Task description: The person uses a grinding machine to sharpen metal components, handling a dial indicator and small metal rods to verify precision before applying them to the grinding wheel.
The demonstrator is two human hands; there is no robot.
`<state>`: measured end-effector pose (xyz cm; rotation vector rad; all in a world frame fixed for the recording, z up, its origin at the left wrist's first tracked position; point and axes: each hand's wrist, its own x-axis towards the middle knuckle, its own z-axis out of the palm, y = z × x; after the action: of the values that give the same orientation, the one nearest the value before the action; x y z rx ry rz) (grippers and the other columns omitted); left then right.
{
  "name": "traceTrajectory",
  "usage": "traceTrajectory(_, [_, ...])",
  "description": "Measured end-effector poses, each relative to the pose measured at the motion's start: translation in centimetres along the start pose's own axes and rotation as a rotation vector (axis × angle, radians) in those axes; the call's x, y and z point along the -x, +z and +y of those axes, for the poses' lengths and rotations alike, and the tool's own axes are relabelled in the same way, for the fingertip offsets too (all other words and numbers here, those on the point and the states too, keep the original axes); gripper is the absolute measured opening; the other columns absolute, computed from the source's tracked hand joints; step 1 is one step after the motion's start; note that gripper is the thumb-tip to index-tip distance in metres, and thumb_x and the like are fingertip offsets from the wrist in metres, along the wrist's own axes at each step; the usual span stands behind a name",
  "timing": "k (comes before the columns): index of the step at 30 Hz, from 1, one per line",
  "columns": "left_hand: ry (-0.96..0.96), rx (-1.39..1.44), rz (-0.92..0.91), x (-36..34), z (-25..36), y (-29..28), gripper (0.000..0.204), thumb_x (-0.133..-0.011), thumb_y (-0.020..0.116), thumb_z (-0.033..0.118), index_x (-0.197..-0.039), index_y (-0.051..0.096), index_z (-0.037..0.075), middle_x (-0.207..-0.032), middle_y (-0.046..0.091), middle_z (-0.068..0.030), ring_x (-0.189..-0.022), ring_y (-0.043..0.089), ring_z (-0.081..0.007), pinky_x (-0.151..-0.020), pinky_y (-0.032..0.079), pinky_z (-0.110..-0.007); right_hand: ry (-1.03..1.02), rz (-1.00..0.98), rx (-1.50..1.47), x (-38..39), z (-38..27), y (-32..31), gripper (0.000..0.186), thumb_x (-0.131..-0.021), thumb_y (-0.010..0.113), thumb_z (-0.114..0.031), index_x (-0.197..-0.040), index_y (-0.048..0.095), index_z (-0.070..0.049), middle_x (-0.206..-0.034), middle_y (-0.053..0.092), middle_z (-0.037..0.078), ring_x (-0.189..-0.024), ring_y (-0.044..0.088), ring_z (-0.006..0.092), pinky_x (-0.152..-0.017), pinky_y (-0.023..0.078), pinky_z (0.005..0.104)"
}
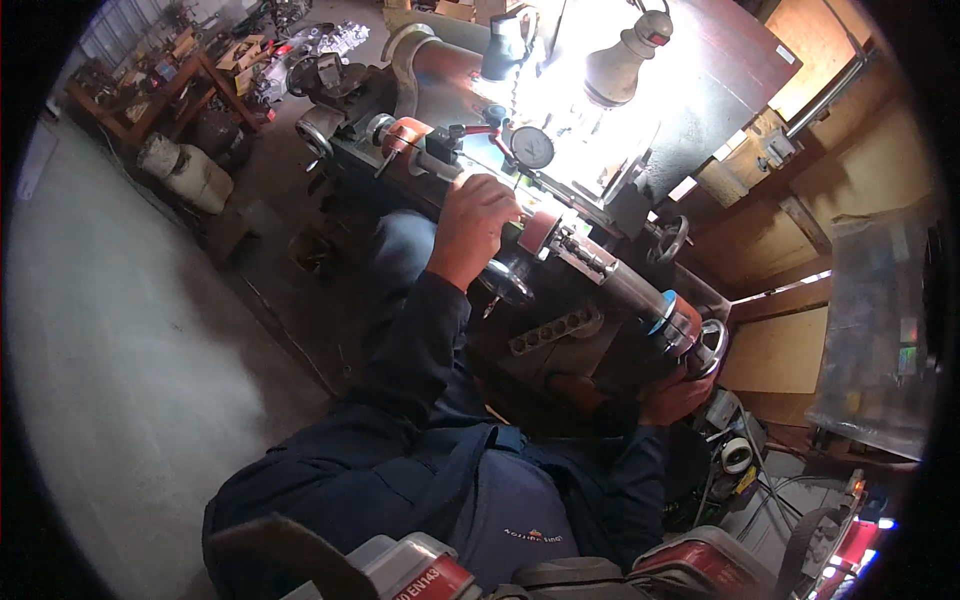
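My left hand (470, 225) is raised over the bed of a metalworking machine, its fingers curled together beside a slim shaft. What they pinch, if anything, is hidden behind them. Just right of these fingers a round dial gauge (532, 147) faces up, carried on a jointed arm (480, 130) with red parts. Lower right, my right hand (677, 398) grips the rim of a metal handwheel (712, 348). That wheel sits at the end of an orange-and-steel tailstock (625, 285), which lies slanted across the machine.
A bright work lamp (622, 65) hangs over the machine. Another handwheel (505, 283) juts toward me below my left hand, and a smaller one (318, 135) stands far left. A strip of sockets (553, 332) lies beneath. Cables and a gas cylinder (190, 172) are around the floor.
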<state>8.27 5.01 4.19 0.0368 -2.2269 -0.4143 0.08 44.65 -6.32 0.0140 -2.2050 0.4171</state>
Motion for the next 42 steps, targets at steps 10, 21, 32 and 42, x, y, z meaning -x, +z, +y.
traceTrajectory(10, [-0.412, 0.107, 0.188, 1.9, 3.2, 1.8, 0.011, -0.08, 0.073, 0.003, -0.085, 0.063, 0.004, -0.077, 0.063, -0.0124, -0.072, 0.064, -0.033, -0.065, 0.05, -0.04, -0.093, -0.025, -0.133, 0.8, 1.6, 0.7, 0.064, -0.1, 0.046, -0.049, -0.133, 0.043, 0.006, -0.125, 0.051, 0.031, -0.117, 0.052, 0.0484, -0.101, 0.042, 0.0564])
traceTrajectory(21, [-0.388, 0.265, 0.538, 2.2, 7.7, 4.0, 0.021, -0.094, 0.06, 0.013, -0.077, 0.052, 0.003, -0.076, 0.055, -0.0105, -0.064, 0.053, -0.0259, -0.059, 0.042, -0.037, -0.436, -0.365, -0.276, -3.2, 5.6, -3.8, 0.038, -0.097, 0.051, -0.02, -0.124, 0.05, 0.007, -0.125, 0.051, 0.03, -0.109, 0.053, 0.0476, -0.092, 0.043, 0.0562])
traceTrajectory(32, [-0.991, 1.064, 0.6, 3.6, 3.1, 2.0, 0.014, -0.101, 0.053, 0.022, -0.103, 0.056, 0.008, -0.076, 0.041, 0.007, -0.061, 0.036, -0.001, -0.051, 0.031, -0.019, -0.116, -0.485, -0.626, -12.2, 6.5, 0.3, 0.022, -0.096, 0.058, -0.016, -0.101, 0.067, 0.003, -0.09, 0.071, 0.016, -0.082, 0.067, 0.0273, -0.071, 0.05, 0.0385])
traceTrajectory(42, [-1.157, 1.301, 0.404, 3.5, 2.0, 4.6, 0.008, -0.095, 0.052, 0.014, -0.092, 0.057, 0.008, -0.061, 0.039, 0.0062, -0.047, 0.037, -0.0034, -0.039, 0.029, -0.022, -0.019, -0.847, -0.552, -13.8, 6.0, -5.4, 0.028, -0.1, 0.056, -0.02, -0.111, 0.068, 0.003, -0.099, 0.072, 0.012, -0.09, 0.066, 0.0179, -0.082, 0.051, 0.0326])
